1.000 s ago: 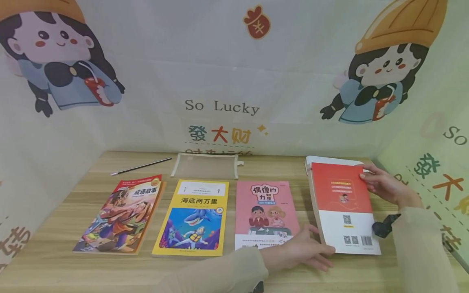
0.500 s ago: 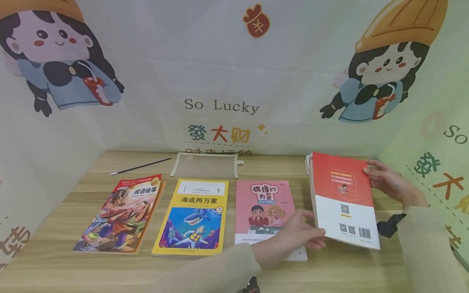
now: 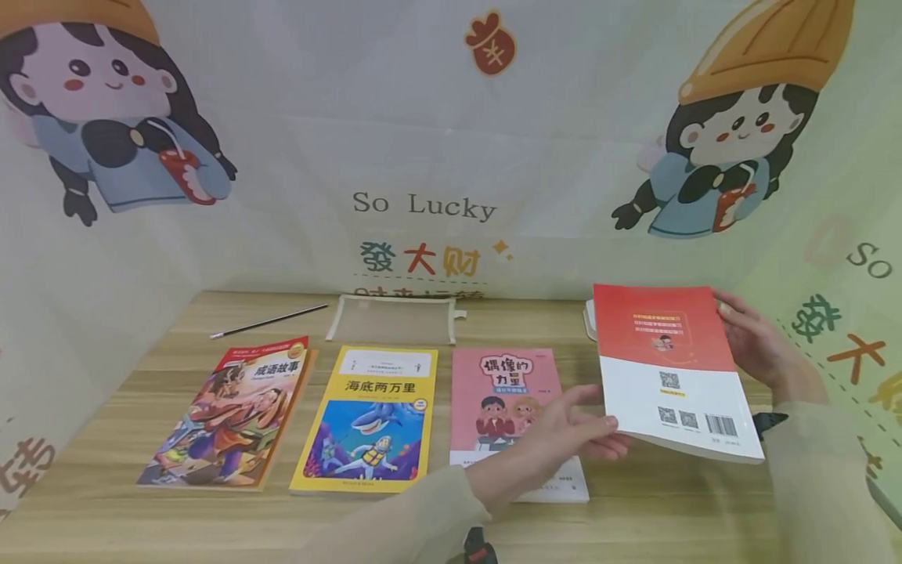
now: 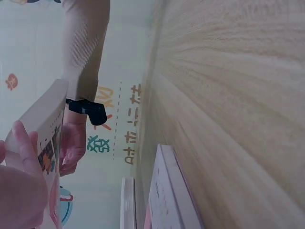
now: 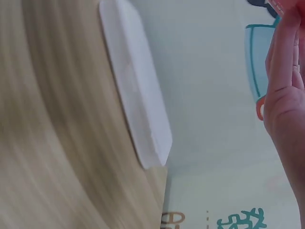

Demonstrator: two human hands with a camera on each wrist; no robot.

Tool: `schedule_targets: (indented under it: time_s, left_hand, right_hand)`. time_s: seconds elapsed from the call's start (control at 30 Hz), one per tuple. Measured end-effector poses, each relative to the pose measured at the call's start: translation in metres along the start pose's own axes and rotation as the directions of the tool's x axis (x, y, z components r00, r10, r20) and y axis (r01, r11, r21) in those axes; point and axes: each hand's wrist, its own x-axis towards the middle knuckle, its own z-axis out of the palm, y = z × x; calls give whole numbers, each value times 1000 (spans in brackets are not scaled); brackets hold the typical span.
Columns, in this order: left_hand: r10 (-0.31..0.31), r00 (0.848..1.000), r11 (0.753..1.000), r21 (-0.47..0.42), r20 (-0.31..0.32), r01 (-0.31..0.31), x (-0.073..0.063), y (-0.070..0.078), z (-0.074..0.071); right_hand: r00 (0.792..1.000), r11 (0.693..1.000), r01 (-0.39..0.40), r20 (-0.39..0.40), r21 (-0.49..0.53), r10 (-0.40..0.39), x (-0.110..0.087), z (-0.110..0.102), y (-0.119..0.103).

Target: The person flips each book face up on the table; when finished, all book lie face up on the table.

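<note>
A paperback book (image 3: pixel 665 384) with a red and white back cover faces up, raised above the table at the right. My left hand (image 3: pixel 546 442) pinches its near left corner, thumb on the cover and fingers lower down. Along the far right edge my right hand (image 3: pixel 757 345) grips the book, its fingers mostly hidden behind. In the left wrist view, the book's (image 4: pixel 35 119) underside shows coloured pictures, and both hands hold it well above the wood. The right wrist view has my right hand (image 5: pixel 288 95) at the edge, with only a red corner of the book beside it.
A pink book (image 3: pixel 486 403), a yellow book (image 3: pixel 384 376) and a red-topped storybook (image 3: pixel 232 415) lie in a row. Behind them are a mesh pouch (image 3: pixel 395 319) and a pencil (image 3: pixel 271 321). A white flat object (image 5: pixel 138 90) lies behind the held book.
The book has risen off the table and shifted slightly right, its near edge lifting. Both hands have moved up with it, and more of the pink book's lower edge shows.
</note>
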Motion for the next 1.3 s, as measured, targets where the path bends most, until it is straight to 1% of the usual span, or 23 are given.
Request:
schedule_targets:
  time_s: [0.07, 0.1, 0.17, 0.2, 0.27, 0.33, 0.43, 0.5, 0.57, 0.6, 0.7, 0.77, 0.87, 0.9, 0.93, 0.97, 1.0, 1.03, 1.1, 1.13, 1.17, 1.2, 1.3]
  left_hand:
    - [9, 1000, 1000, -14, 22, -9, 0, 2, -1]
    - [12, 999, 1000, -25, 34, -11, 0, 3, -2]
    - [17, 998, 999, -51, 62, -14, 0, 3, -3]
    - [18, 997, 998, -68, 75, -13, 0, 4, -3]
    - [18, 995, 994, -106, 95, -8, 0, 4, -3]
    - [11, 994, 989, -151, 108, 6, -1, 6, -3]
    - [-7, 992, 976, -216, 129, 35, -2, 8, -4]
    - [-15, 988, 969, -241, 152, 52, -3, 10, -4]
    - [-21, 984, 965, -254, 178, 66, -3, 12, -6]
    - [-20, 981, 963, -260, 192, 71, -3, 13, -6]
    - [-25, 973, 959, -271, 228, 88, -4, 14, -8]
    - [-30, 969, 953, -284, 247, 102, -4, 15, -10]
    - [-48, 961, 948, -290, 274, 130, -3, 15, -12]
    - [-54, 957, 948, -287, 283, 139, -4, 15, -13]
    - [-66, 955, 946, -287, 290, 152, -4, 15, -13]
    - [-75, 951, 945, -282, 299, 163, -4, 15, -14]
    - [-85, 948, 943, -282, 307, 176, -4, 14, -15]
    - [-93, 944, 943, -277, 317, 186, -5, 14, -15]
    - [-108, 934, 939, -275, 340, 208, -5, 13, -16]
    - [-113, 930, 938, -271, 351, 216, -5, 13, -17]
    - [-114, 925, 939, -264, 363, 220, -5, 12, -17]
    - [-117, 920, 940, -258, 373, 224, -4, 12, -17]
    - [-122, 909, 943, -238, 399, 231, -4, 9, -16]
  right_hand:
    - [996, 994, 43, 73, 102, -51, 2, 3, -1]
    - [992, 985, 60, 103, 160, -77, 4, 4, -2]
    - [990, 960, 39, 120, 278, -75, 4, 10, -3]
    - [990, 942, 26, 121, 334, -70, 4, 14, -4]
    - [995, 909, 1, 89, 416, -41, 2, 21, -6]
    - [998, 878, -23, 55, 478, -4, 0, 27, -7]
    - [999, 840, -12, 35, 542, -8, -1, 35, -9]
    - [999, 807, 1, 28, 591, -22, -2, 43, -11]
    - [999, 764, 17, 25, 645, -43, -2, 57, -14]
    - [998, 748, 27, 24, 663, -57, -2, 66, -16]
    - [995, 729, 56, 18, 682, -94, -2, 96, -22]
    - [995, 714, 62, 12, 698, -99, -3, 118, -27]
    - [987, 765, 132, -9, 630, -163, -5, 142, -29]
    - [985, 778, 152, -25, 609, -173, -5, 147, -30]
    - [983, 785, 163, -32, 598, -180, -5, 149, -31]
    - [983, 793, 164, -32, 586, -180, -5, 150, -31]
    - [983, 793, 169, -42, 586, -179, -5, 149, -31]
    - [985, 779, 160, -46, 606, -166, -4, 145, -31]
    - [993, 742, 103, -28, 663, -112, -4, 128, -31]
    - [995, 731, 78, -11, 678, -96, -4, 117, -30]
    - [997, 729, 59, 3, 681, -83, -4, 105, -29]
    - [996, 734, 43, 27, 677, -84, -4, 92, -28]
    - [992, 774, 7, 95, 633, -86, -3, 58, -24]
